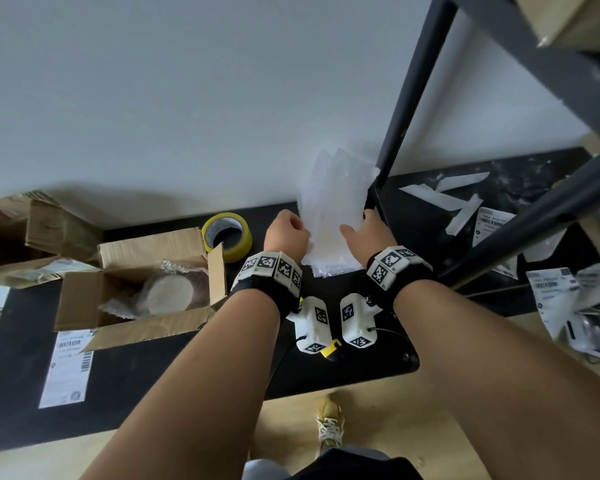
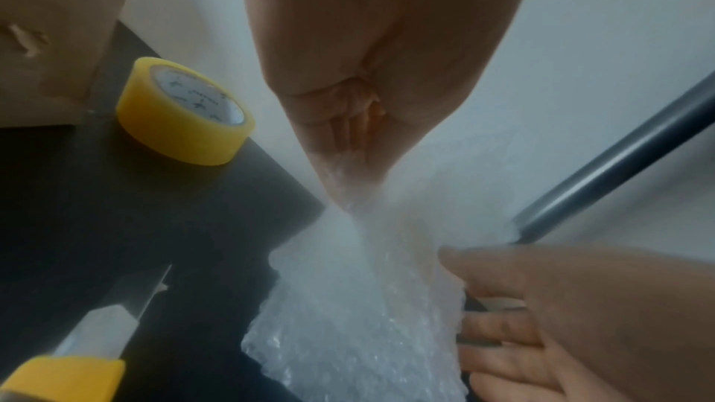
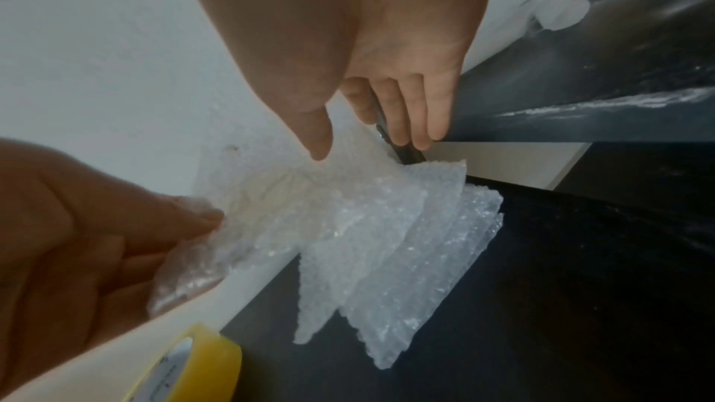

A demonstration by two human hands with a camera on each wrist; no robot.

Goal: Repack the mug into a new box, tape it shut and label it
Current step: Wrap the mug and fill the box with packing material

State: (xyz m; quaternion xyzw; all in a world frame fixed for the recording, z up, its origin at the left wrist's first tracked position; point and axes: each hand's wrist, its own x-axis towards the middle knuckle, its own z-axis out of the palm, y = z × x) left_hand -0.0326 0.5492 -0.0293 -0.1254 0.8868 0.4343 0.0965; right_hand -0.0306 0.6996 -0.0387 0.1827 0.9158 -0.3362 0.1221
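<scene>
A shoe [image 1: 330,424] is seen on the floor at 6 o'clock, nearest the camera. Past it lies a black table [image 1: 125,386], with a yellow knife [image 2: 58,375] near its front edge. At 9 o'clock an open box [image 1: 136,296] stands on the table; a mug [image 1: 168,292] in bubble wrap is lying inside it, and a label [image 1: 66,368] lies flat just before the box. At 11 o'clock, beyond the box, a tape roll [image 1: 227,237] is set beside the wall. At 12 o'clock a stack of wrap [image 1: 333,216] is leaned against the wall. Its left edge is pinched by the left hand [image 1: 286,233], fingers curled round a sheet. Its right side is touched by the thumb of the right hand [image 1: 369,233], whose fingers are spread straight behind it, beside a rack leg [image 1: 402,109]. At 2 o'clock more labels [image 1: 492,223] are scattered.
</scene>
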